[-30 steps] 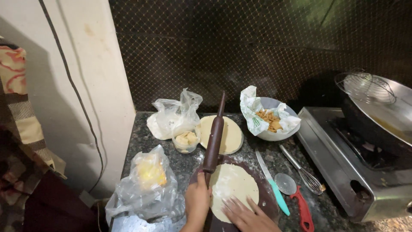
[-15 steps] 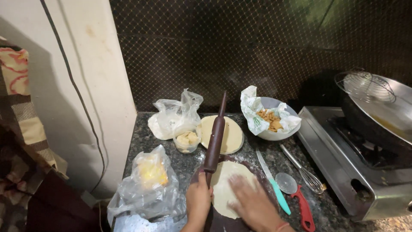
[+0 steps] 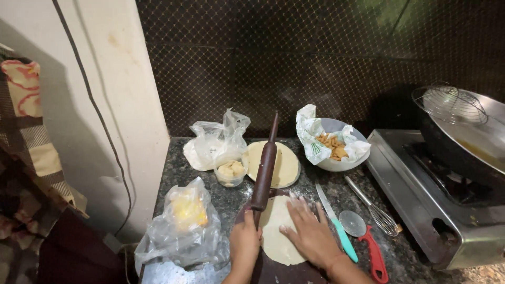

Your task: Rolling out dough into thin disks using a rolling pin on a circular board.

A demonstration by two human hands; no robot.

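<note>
Left hand (image 3: 245,243) clenched round near handle of dark wooden rolling pin (image 3: 264,164), pin angled far-right over counter, off dough. Right hand (image 3: 311,233) open, palm flat on rolled dough round (image 3: 278,231), fingers spread, grasping nothing. Versus 1 s ago: right hand moved from near edge of round up onto its middle, likely pressing or turning it. Dough round lies on dark board (image 3: 284,268), just right of left hand, under right palm. Teal-handled knife (image 3: 337,226), red-handled spoon (image 3: 368,247), whisk (image 3: 376,213) right of round. 1 finished stack of rounds (image 3: 286,163) far.
</note>
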